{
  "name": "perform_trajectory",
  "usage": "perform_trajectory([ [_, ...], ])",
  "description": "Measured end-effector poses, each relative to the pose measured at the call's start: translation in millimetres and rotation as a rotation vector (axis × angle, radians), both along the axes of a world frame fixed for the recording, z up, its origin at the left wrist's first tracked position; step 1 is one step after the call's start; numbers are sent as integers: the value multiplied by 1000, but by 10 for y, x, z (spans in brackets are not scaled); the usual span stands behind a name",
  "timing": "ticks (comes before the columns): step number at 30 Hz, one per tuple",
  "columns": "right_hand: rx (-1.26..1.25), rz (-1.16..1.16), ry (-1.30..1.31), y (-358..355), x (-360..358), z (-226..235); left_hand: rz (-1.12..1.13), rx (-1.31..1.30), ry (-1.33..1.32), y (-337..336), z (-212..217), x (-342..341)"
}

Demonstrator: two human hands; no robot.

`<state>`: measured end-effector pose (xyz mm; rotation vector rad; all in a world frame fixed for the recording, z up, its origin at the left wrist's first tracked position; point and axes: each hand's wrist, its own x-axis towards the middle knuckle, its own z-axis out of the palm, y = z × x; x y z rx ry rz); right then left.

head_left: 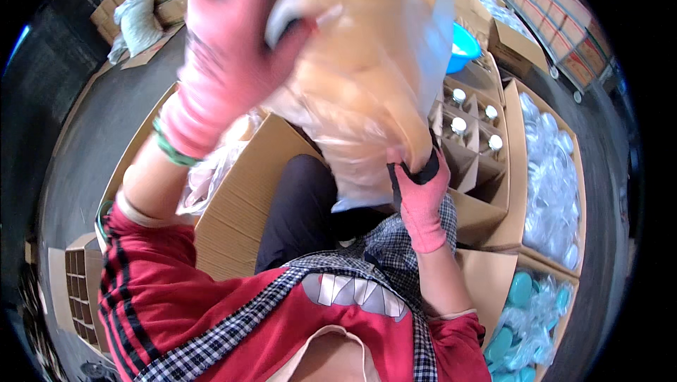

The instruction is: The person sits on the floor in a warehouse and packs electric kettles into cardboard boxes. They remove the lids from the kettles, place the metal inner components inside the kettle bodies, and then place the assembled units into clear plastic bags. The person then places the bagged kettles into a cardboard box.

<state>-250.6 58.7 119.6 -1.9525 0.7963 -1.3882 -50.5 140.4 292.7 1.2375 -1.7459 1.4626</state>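
Observation:
A large clear plastic bag [360,71] of peach-orange contents hangs raised in front of me. What exactly is inside is blurred by the film. My right hand [422,188], in a pink glove with black fingers, grips the bag's lower right corner. At the bag's upper left is my left hand [229,50], gloved the same way and smeared by motion. Its thumb is spread wide from the fingers and lies against or just in front of the plastic.
To my left stands an open carton [236,191] with plastic-wrapped pinkish things. On the right, a divided carton [486,191] holds several white-capped bottles [458,126]. Beside it are cartons of clear plastic pieces [550,184] and teal lids [520,289]. A blue basin [462,49] sits beyond.

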Motion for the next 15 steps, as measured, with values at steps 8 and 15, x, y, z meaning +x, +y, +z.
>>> perform_trajectory([
  [8, 353, -139, -215, 20, -466, -566, -447, 1456, -133, 571, -2604, -575],
  [15, 626, 113, -420, -232, -855, -534, -756, 634, 1595, 412, -2039, 235],
])
